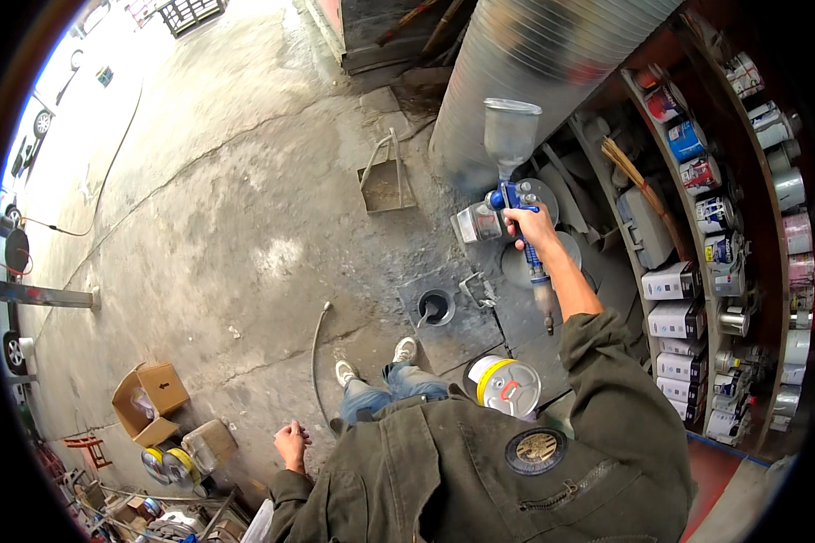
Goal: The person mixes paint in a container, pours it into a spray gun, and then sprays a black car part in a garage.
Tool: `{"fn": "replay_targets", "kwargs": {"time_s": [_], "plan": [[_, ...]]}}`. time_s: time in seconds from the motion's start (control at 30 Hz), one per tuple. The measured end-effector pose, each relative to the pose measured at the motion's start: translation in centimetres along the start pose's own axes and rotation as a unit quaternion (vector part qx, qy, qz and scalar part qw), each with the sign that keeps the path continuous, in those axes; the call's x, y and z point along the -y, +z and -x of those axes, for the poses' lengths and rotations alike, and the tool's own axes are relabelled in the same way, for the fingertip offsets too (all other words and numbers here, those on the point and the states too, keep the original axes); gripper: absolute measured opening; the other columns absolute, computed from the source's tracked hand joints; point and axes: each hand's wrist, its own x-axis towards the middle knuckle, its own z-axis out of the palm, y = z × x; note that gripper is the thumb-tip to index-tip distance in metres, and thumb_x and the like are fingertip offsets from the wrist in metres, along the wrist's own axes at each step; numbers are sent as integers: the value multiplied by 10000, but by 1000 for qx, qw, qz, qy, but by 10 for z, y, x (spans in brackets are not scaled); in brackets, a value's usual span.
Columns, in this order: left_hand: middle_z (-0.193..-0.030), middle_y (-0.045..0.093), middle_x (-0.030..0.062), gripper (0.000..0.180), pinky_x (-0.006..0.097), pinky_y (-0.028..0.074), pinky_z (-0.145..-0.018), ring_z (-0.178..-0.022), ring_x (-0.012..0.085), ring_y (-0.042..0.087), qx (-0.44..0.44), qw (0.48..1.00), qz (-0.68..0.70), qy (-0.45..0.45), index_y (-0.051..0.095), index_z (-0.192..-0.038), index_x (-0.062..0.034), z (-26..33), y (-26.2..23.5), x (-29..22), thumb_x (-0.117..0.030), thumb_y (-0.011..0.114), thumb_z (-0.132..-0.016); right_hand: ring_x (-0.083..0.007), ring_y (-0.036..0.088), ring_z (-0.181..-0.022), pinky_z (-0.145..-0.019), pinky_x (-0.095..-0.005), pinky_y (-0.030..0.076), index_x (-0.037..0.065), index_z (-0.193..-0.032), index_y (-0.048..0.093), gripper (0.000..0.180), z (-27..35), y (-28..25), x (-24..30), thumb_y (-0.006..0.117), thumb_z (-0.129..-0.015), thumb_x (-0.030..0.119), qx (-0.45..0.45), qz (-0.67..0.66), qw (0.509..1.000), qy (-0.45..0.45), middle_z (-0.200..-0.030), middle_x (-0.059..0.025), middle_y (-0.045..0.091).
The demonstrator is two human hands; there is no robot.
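Observation:
My right hand [534,228] is wrapped round the handle of a blue paint spray gun [507,195], held out at arm's length on the right. A translucent cup [511,136] tops the gun, and a hose fitting hangs below its handle. My left hand [292,446] is low at my left side, its fingers curled, with nothing visible in them. On the floor ahead of my shoes stands a small dark pot [436,308] with grey liquid and a stirring tool in it. Nearer my body is a lidded paint bucket [509,387] with a yellow band.
Shelves [688,226] of paint cans and boxes line the right side. A large ribbed duct [534,54] rises ahead, with a dustpan [388,185] left of it. On the left floor lie a hose [318,353] and an opened cardboard box [158,389].

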Motion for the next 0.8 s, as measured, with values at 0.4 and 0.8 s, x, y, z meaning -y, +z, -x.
{"fn": "replay_targets", "kwargs": {"time_s": [0.4, 0.8], "plan": [[-640, 666, 119, 394, 295, 474, -425, -502, 185, 653, -3, 1000, -28, 10, 676, -780, 62, 16, -10, -20, -277, 601, -965, -99, 606, -626, -427, -275, 443, 29, -854, 683, 236, -1, -7, -15, 676, -848, 264, -3, -7, 1000, -5, -735, -18, 643], [-670, 670, 104, 362, 281, 484, -452, -542, 176, 672, 11, 998, -56, 27, 663, -819, 42, 47, -13, -35, -280, 595, -971, -132, 511, -421, -404, -315, 415, 45, -927, 671, 172, -30, -57, -144, 677, -816, 176, -57, 71, 996, 3, -572, -28, 553]]}}
